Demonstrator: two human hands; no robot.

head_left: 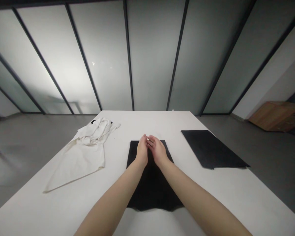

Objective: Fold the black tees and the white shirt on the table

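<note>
- Left hand, right hand: resting on black cloth, fingers released, nothing grasped (tips touching)
- Black cloth mid-table
- White cloth to left, black sheet to right

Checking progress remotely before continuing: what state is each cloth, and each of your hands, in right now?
Left hand, open, empty
Right hand, open, empty, touching the other
Middle black cloth, flat, under both hands
Right black cloth, lying flat
White cloth, bunched far end, spread near end
</note>
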